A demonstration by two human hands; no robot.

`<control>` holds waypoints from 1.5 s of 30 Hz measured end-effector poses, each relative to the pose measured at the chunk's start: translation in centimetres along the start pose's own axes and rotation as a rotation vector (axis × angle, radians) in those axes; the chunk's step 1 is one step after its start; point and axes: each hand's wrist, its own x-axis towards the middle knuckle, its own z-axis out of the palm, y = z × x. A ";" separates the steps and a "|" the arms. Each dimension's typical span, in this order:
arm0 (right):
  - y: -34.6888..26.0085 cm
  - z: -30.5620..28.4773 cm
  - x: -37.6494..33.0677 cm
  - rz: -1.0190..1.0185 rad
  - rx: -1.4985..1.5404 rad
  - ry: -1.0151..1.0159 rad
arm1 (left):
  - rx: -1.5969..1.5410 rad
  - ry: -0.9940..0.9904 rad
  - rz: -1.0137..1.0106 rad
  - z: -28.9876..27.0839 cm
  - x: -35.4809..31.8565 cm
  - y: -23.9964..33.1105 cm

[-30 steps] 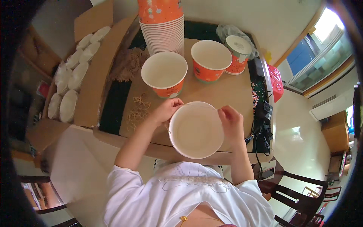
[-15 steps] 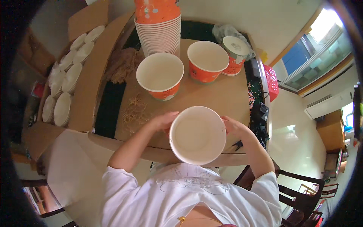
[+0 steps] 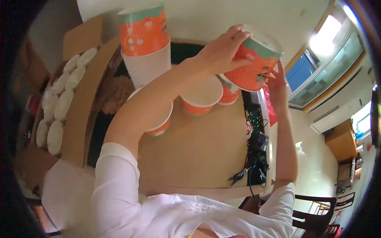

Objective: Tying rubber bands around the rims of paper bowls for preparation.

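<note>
Both my hands hold an orange paper bucket with a green band, turned upside down at the far right of the table. My left hand grips its left side, fingers reaching over the upturned base. On its right side rests my right hand. Just below is another orange bucket, partly hidden, so I cannot tell whether the two touch. An upright bucket with a white inside stands to the left. My left forearm partly covers another upright bucket.
A tall stack of nested buckets stands at the back left. An open cardboard box with several rows of white-rimmed stacks is at the left. Black cables and adapters lie along the table's right edge. A dark wooden chair stands lower right.
The bucket has gone from in front of my chest to the far right and been turned from mouth-up to upside down. Both arms now reach forward with it.
</note>
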 end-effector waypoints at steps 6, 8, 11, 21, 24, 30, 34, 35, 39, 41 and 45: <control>5.1 4.0 2.4 0.035 -0.163 0.163 | 0.052 -0.111 -0.023 5.2 0.7 -6.3; 6.7 4.6 2.5 -0.015 -0.220 0.149 | -0.009 -0.154 -0.079 6.3 0.0 -7.7; 8.8 5.5 2.2 0.087 -0.300 0.104 | -0.053 -0.206 -0.138 7.5 -1.5 -9.5; 9.2 6.4 -0.8 0.166 -0.334 0.037 | -0.043 -0.438 -0.340 7.3 -4.8 -9.8; 9.0 5.6 -3.1 0.213 -0.440 -0.080 | 0.060 -0.487 -0.388 4.8 -5.0 -6.2; 5.6 3.6 -5.8 0.185 -0.440 -0.101 | 0.028 -0.659 -0.042 -5.0 -9.4 1.7; 1.3 3.1 -7.0 0.270 -0.016 -0.273 | -1.325 -1.158 0.033 -14.5 -12.3 13.7; -1.7 2.6 -7.5 0.314 0.279 -0.363 | -1.412 -1.450 0.213 -15.7 -11.6 14.8; -20.0 0.3 -12.8 -0.071 1.525 -0.716 | -1.812 -0.887 0.316 -19.1 -13.5 21.6; -20.3 -0.3 -11.7 -0.648 1.797 -1.419 | -1.916 -0.910 0.369 -17.6 -15.2 22.8; -25.9 6.7 -14.9 -0.822 1.898 -1.468 | -1.990 -0.897 0.365 -17.0 -18.1 28.8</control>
